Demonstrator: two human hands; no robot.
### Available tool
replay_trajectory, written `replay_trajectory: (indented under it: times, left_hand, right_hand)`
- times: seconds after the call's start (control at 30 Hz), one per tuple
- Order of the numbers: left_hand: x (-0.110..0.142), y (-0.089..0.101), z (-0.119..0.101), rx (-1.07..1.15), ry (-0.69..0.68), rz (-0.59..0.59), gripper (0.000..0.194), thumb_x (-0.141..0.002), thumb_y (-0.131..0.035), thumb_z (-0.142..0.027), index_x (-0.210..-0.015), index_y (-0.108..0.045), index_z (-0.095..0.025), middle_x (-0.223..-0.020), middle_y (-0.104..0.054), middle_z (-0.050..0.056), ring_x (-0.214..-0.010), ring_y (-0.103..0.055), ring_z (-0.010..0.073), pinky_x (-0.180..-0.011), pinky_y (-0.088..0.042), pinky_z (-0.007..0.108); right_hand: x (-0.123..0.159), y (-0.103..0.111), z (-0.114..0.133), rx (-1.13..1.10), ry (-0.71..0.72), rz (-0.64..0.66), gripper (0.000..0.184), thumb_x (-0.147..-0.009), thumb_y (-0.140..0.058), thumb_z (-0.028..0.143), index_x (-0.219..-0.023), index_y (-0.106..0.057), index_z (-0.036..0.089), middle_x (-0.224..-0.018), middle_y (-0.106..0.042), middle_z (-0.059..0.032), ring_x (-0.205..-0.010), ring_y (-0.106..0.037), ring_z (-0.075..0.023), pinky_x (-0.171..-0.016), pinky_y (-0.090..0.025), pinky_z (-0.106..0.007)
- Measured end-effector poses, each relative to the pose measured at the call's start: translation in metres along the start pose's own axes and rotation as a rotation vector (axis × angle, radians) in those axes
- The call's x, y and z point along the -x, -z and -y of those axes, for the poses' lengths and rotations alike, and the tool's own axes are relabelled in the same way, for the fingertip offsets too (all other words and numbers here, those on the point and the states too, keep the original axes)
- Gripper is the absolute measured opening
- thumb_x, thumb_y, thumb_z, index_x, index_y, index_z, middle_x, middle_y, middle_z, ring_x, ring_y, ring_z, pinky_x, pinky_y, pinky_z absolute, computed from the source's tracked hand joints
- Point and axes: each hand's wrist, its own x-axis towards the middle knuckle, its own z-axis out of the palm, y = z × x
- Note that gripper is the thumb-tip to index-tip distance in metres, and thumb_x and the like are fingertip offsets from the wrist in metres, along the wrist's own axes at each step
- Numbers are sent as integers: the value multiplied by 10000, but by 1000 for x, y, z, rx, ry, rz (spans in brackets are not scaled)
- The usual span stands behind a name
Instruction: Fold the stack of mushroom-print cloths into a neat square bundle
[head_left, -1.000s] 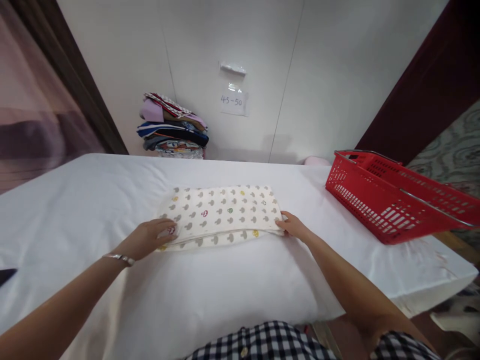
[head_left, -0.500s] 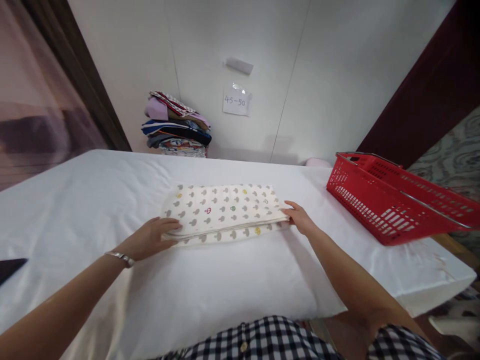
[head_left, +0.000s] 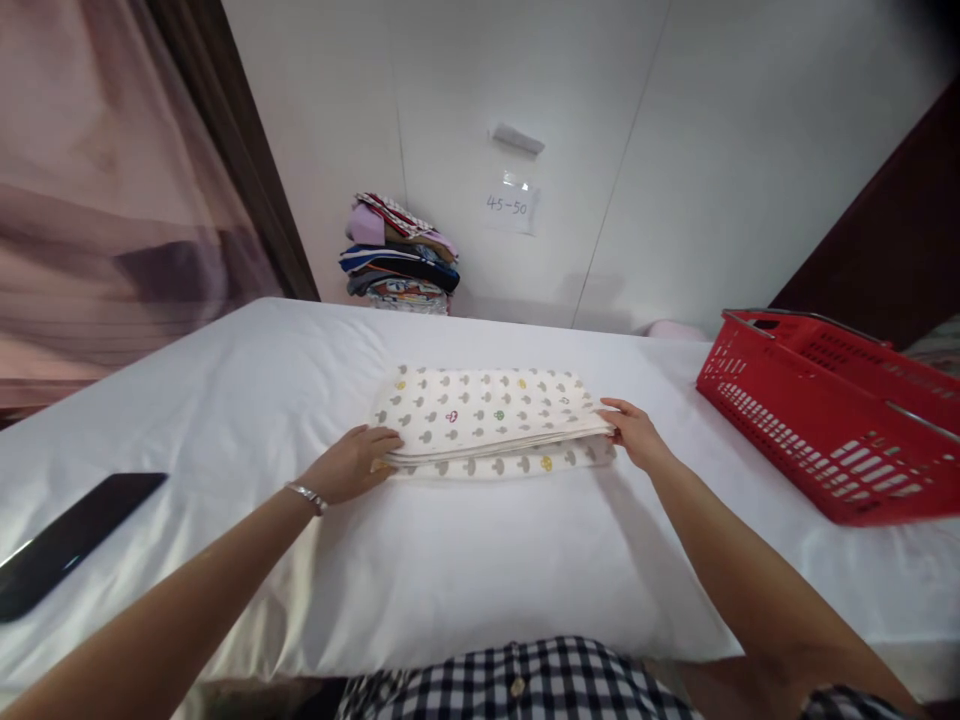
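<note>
Cloth (head_left: 487, 405), folded and mushroom-printed, lies on the white-covered table (head_left: 510, 570) at 12 o'clock; hands apart, left hand (head_left: 349, 465) clamped on its near corner at 11, right hand (head_left: 637, 435) pinching the layered edge at 1. Step judged as edge alignment mid-fold; any further move calls for level corners and layers gripped together. Versus the preceding frame, right edge appears slightly higher, and the dark slab (head_left: 75, 545) at 10 shows far more

White cloth (head_left: 482, 412) with grey, yellow, red and green mushrooms, red basket (head_left: 832, 420), black-and-white checked shirt (head_left: 525, 685)
</note>
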Motion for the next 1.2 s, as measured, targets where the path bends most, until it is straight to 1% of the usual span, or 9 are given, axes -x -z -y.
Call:
replay_trajectory:
  times: [0.23,0.37,0.53,0.6,0.77,0.83,0.97,1.07,1.2]
  left_hand:
    - [0,-4,-1,-6,-9,-76,355,-840,-402,-374,-1087,-606,-221,-1166,-598,80,-1054,-556,215,-968,-363,393]
    - [-1,-10,5,-30,-13,-100,380,-825,-429,-446,-1084,-604,-230,-1157,-610,68,-1067,-556,224,-967,-361,386]
    - [-3,-17,8,-42,24,-135,379,-819,-422,-477,-1044,-618,-242,-1114,-639,52,-1025,-586,230,-944,-372,392]
    - [-3,-20,10,-47,24,-135,380,-834,-397,-469,-1042,-620,-242,-1114,-641,51,-1014,-592,226,-936,-375,393]
    - [-3,-18,13,-62,10,-129,378,-854,-369,-448,-1048,-625,-250,-1122,-638,47,-1037,-580,229,-942,-369,403]
    - [-2,-11,8,-62,-8,-144,369,-849,-375,-447,-1034,-630,-255,-1107,-644,42,-1002,-593,230,-941,-372,414]
    - [0,1,-12,-65,-96,-177,323,-855,-378,-409,-992,-628,-256,-1031,-661,37,-921,-608,214,-896,-406,401]
    - [5,-3,-25,-72,-141,-165,289,-867,-377,-370,-967,-621,-253,-975,-664,35,-875,-611,197,-823,-442,359]
    - [11,-15,-27,-93,-144,-202,264,-872,-389,-346,-998,-604,-257,-976,-658,32,-888,-607,190,-817,-440,334]
  right_hand:
    - [-9,3,4,65,-31,76,292,-690,-629,229,-973,-613,161,-666,-607,0,-471,-541,-93,-415,-435,-204]
    - [-16,-1,24,77,16,98,243,-684,-633,207,-922,-636,160,-662,-604,-1,-476,-517,-82,-414,-437,-195]
    - [-27,-3,45,81,123,83,261,-734,-612,263,-990,-627,219,-767,-626,16,-546,-516,-56,-472,-458,-159]
    - [-27,-1,38,120,96,76,254,-726,-613,248,-976,-632,204,-708,-618,22,-508,-500,-53,-451,-450,-158]
    - [-19,6,-3,254,-65,96,159,-637,-667,181,-787,-664,128,-459,-523,41,-377,-447,-67,-363,-406,-181]
    - [-17,9,-12,275,-76,94,168,-645,-662,198,-800,-665,132,-463,-535,39,-387,-465,-72,-373,-412,-180]
    - [-19,15,-16,259,-6,49,264,-716,-610,263,-961,-646,170,-598,-601,28,-482,-518,-72,-429,-438,-161]
    - [-21,18,-23,284,-16,37,251,-708,-616,265,-935,-652,163,-579,-587,30,-473,-512,-75,-411,-419,-161]
    - [-21,18,-35,348,-33,56,213,-691,-625,255,-872,-660,148,-526,-557,37,-429,-496,-78,-386,-386,-166]
